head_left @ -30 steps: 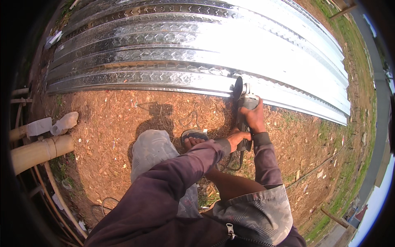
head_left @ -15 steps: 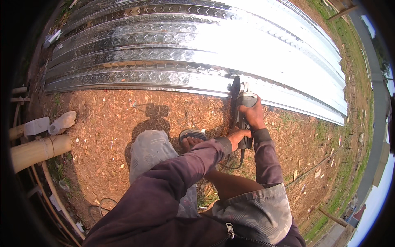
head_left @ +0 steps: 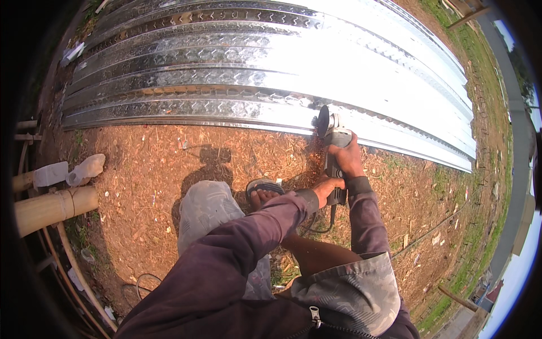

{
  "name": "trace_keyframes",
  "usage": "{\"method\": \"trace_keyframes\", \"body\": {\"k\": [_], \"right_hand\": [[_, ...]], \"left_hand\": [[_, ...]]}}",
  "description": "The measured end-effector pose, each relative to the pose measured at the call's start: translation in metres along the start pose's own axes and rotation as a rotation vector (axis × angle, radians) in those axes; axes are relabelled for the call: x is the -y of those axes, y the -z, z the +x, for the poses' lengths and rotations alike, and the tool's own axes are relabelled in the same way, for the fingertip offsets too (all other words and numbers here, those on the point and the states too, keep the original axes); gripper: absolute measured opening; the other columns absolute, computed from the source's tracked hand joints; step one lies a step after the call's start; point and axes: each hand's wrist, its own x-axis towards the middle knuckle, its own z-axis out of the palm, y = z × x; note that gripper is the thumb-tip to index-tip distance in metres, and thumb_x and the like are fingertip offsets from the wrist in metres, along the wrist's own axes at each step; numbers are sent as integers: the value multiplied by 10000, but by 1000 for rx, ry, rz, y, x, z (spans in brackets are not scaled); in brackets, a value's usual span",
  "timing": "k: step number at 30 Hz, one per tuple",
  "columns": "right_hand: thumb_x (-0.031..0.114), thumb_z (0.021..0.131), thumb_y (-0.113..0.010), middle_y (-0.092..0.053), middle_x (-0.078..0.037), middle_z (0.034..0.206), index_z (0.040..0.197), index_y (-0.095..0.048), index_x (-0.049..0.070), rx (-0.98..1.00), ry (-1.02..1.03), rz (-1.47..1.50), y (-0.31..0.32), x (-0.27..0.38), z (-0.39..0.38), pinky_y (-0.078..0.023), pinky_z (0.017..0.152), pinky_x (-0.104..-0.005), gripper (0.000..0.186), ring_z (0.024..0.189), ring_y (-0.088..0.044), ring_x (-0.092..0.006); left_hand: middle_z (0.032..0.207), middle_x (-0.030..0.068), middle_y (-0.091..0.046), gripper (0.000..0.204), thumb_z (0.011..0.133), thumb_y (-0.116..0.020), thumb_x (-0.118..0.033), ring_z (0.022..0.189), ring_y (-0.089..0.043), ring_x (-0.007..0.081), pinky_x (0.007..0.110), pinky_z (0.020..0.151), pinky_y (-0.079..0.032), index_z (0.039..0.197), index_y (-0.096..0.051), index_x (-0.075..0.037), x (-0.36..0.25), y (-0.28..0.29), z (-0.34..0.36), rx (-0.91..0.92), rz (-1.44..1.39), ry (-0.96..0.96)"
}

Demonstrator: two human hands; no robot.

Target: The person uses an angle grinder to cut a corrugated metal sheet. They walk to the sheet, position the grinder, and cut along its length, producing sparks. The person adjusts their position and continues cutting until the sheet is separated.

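Left hand [head_left: 326, 188] and right hand [head_left: 349, 159] curl around a grey-and-black angle grinder [head_left: 337, 139] sparking at silver ribbed metal sheeting [head_left: 226, 79].

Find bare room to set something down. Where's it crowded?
Widest: scrap-flecked dirt between the bamboo pole, metal sheets and left knee. Second: the littered strip right of the right sleeve, below the sheets. Crowded: around the grinder, with the left hand, right hand, sparks, cord and sandal close together.
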Motion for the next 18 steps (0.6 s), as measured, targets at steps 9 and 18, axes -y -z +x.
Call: {"method": "trace_keyframes", "body": {"k": [9, 18], "right_hand": [[118, 684, -736, -606, -224, 1121, 1406, -288, -70, -14, 6, -38, 0, 1, 2, -545, 810, -367, 870, 964, -642, -292], [116, 680, -735, -604, -227, 1131, 1413, -282, -66, 5, -8, -13, 0, -4, 10, -547, 813, -369, 880, 954, -644, -300]], "left_hand": [[768, 76, -639, 110, 733, -659, -31, 664, -644, 197, 372, 599, -560, 841, -653, -5, -3, -1, 1, -13, 24, 5], [742, 36, -637, 149, 684, -699, -92, 632, -624, 181, 364, 575, -525, 826, -661, -68, -2, 1, 7, -14, 27, 8]]}}
